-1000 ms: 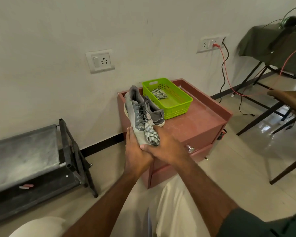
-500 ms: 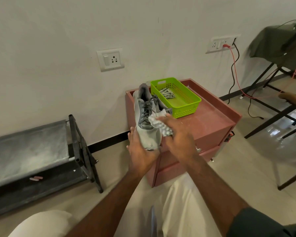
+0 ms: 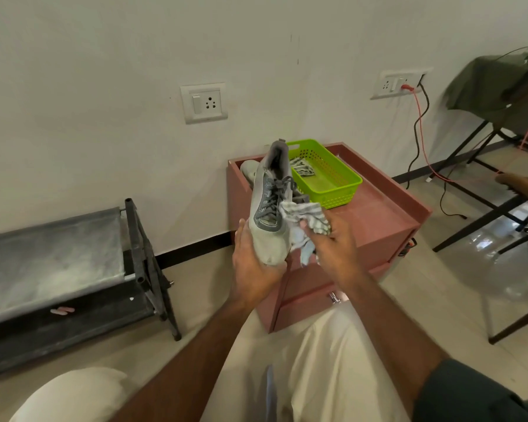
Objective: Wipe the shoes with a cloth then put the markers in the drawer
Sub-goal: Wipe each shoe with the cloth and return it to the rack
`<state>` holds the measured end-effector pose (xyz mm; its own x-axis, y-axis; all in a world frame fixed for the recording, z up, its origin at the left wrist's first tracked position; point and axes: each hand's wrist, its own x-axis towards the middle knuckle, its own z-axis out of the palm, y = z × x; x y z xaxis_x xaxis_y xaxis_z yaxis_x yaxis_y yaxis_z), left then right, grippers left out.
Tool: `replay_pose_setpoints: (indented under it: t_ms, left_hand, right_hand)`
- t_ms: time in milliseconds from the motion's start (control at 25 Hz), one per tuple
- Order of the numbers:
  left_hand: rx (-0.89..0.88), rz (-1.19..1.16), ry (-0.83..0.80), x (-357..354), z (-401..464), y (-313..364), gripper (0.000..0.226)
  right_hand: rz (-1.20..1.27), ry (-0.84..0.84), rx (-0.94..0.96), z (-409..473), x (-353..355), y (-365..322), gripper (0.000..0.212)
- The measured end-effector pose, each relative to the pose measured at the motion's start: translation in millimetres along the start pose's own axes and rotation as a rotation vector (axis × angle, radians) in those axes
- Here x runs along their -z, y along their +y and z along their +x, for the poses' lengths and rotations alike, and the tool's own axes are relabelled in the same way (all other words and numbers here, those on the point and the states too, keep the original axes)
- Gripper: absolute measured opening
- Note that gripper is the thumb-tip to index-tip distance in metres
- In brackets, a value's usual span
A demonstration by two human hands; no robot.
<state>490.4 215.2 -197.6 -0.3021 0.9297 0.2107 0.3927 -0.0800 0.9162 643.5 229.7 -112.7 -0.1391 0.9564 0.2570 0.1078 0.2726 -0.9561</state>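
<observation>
I note a matt grey fabric shoe point(image 3: 270, 208), soft striped woven cloth point(image 3: 307, 217), glossy green perforated plastic basket point(image 3: 333, 175), matt reddish cabinet point(image 3: 375, 220), polished floor tiles point(image 3: 470, 284).

No readable text, labels, brands, numbers or signs anywhere in view

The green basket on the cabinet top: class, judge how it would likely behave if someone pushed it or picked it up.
The green basket looks like thin perforated plastic, so it is probably light and would slide easily on the smooth cabinet top. Its low, wide shape makes tipping unlikely. It holds only a striped cloth, so lifting it should take little effort, though the walls may flex.
</observation>
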Motion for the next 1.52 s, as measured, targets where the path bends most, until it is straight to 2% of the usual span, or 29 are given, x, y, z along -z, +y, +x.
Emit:
replay_pose_setpoints:
  t_ms: [40, 120, 200, 240, 320, 360, 400, 440, 480, 520, 600, 680, 760, 800, 840, 880, 960, 1000, 1120, 1240, 1320, 1400, 1440, 1480, 1520]
  left_hand:
    - [-0.016, -0.005, -0.003, -0.7, 2.4, -0.6, 0.106]
    - [-0.010, -0.052, -0.010, -4.0, 7.6, -5.6, 0.098]
    - [0.017, -0.078, -0.002, -7.0, 10.8, -15.0, 0.092]
    - [0.023, -0.075, -0.002, -5.7, 10.6, -15.6, 0.095]
    - [0.018, -0.065, -0.003, -1.1, 8.8, -11.7, 0.109]
    - [0.021, -0.055, -0.011, 2.8, 7.0, -5.3, 0.112]
    - [0.021, -0.048, -0.023, 6.8, 5.0, 1.6, 0.111]
    - [0.011, -0.033, -0.039, 10.4, 3.4, 7.2, 0.109]
    - [-0.012, -0.001, -0.063, 13.9, 0.7, 11.6, 0.108]
    - [-0.049, 0.044, -0.088, 16.8, -2.9, 15.4, 0.109]
    - [-0.131, 0.119, -0.098, 23.3, -9.4, 20.0, 0.103]
    - [-0.167, 0.158, -0.056, 29.8, -11.5, 21.6, 0.093]
    - [-0.164, 0.208, -0.030, 37.5, -9.7, 22.1, 0.086]
    - [-0.173, 0.242, -0.028, 41.7, -8.8, 21.6, 0.086]
    - [-0.202, 0.283, -0.028, 45.7, -8.5, 20.9, 0.086]
    - [-0.243, 0.335, -0.031, 49.6, -8.5, 20.1, 0.087]
    - [-0.319, 0.438, -0.066, 58.3, -10.1, 19.1, 0.087]
    - [-0.351, 0.480, -0.078, 61.1, -10.9, 19.2, 0.088]
    - [-0.411, 0.573, -0.094, 62.2, -13.7, 21.2, 0.093]
    - [-0.334, 0.548, -0.094, 60.3, -16.4, 25.0, 0.097]
    - [-0.284, 0.472, -0.088, 61.4, -12.5, 20.2, 0.099]
    - [-0.307, 0.453, -0.090, 60.1, -10.7, 14.0, 0.095]
    - [-0.327, 0.463, -0.086, 59.2, -9.6, 12.1, 0.093]
    - [-0.335, 0.479, -0.086, 57.6, -9.1, 11.7, 0.092]
    - [-0.332, 0.498, -0.089, 55.4, -10.1, 13.2, 0.092]
  right_hand:
    - [-0.115, -0.045, 0.081, 0.5, -6.2, -2.3, 0.037]
    - [-0.457, -0.277, 0.148, -0.7, -21.1, -0.4, 0.052]
    - [-0.707, -0.423, 0.109, -5.9, -26.0, 6.0, 0.050]
    - [-0.699, -0.436, 0.078, -8.4, -22.1, 9.2, 0.043]
    - [-0.379, -0.381, -0.074, -11.0, -8.1, 2.8, 0.020]
    - [-0.211, -0.322, -0.156, -11.2, -1.6, -1.2, 0.016]
    - [-0.119, -0.217, -0.188, -10.7, 2.8, -3.4, 0.021]
    - [-0.101, -0.111, -0.143, -9.2, 4.8, -5.0, 0.024]
    - [-0.171, -0.010, -0.048, -5.9, 4.6, -6.2, 0.028]
    - [-0.220, 0.019, 0.072, -3.4, 1.9, -4.3, 0.038]
    - [-0.381, -0.080, 0.304, -1.3, -2.4, 2.5, 0.053]
    - [-0.491, -0.181, 0.317, -3.6, -4.5, 13.4, 0.050]
    - [-0.471, -0.228, 0.184, -8.8, -3.8, 8.9, 0.036]
    - [-0.394, -0.175, 0.128, -8.9, -3.3, 3.0, 0.033]
    - [-0.337, -0.054, 0.143, -5.8, -0.8, -0.2, 0.037]
    - [-0.323, 0.093, 0.225, -0.3, 2.4, -5.9, 0.047]
    - [-0.398, 0.214, 0.446, 13.4, 5.7, -13.4, 0.063]
    - [-0.483, 0.196, 0.522, 19.7, 4.9, -17.8, 0.065]
    - [-0.852, 0.058, 0.478, 36.9, -7.7, -17.2, 0.063]
    - [-1.001, -0.084, 0.445, 29.5, -22.1, -3.5, 0.060]
    - [-0.848, -0.213, 0.396, 15.0, -23.3, -3.7, 0.044]
    - [-0.367, -0.313, 0.193, -0.8, -25.3, -13.2, 0.027]
    - [-0.174, -0.243, 0.127, -0.6, -26.1, -18.0, 0.028]
    - [-0.094, -0.123, 0.137, 3.3, -25.1, -22.4, 0.036]
    - [-0.127, 0.005, 0.213, 9.2, -22.1, -24.6, 0.043]
